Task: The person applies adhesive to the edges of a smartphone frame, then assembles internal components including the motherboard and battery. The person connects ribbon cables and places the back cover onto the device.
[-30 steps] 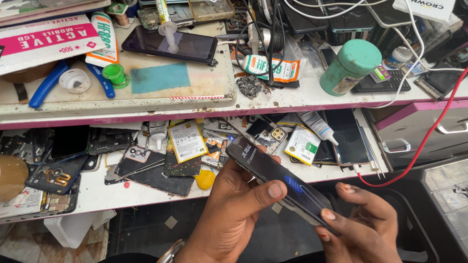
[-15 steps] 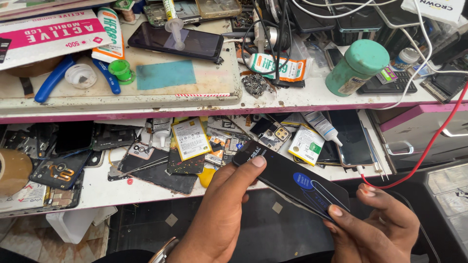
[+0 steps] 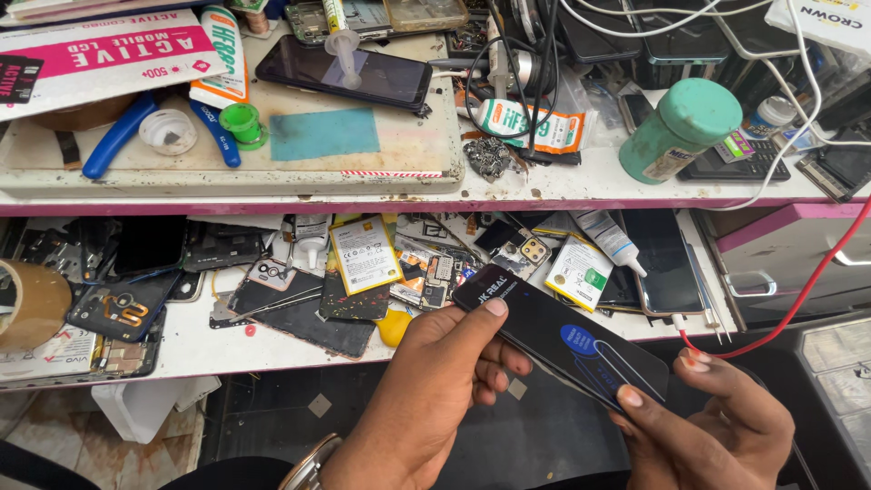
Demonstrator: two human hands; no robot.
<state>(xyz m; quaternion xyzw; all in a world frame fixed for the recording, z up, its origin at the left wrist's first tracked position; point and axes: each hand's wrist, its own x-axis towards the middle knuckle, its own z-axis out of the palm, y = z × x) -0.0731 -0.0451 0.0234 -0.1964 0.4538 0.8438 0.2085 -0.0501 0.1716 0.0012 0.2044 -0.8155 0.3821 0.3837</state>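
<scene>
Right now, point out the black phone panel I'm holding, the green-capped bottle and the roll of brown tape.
black phone panel (image 3: 553, 340), head view, bare middle of its dark face.
green-capped bottle (image 3: 697, 111), head view, on its green cap.
roll of brown tape (image 3: 32, 304), head view, its outer side.

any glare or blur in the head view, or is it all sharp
Head view: even, bright light and sharp focus across the shelves; faint sheen on the dark phone panel held between left hand and right hand; soft reflection on the black phone above; area under the bench is dark.
</scene>
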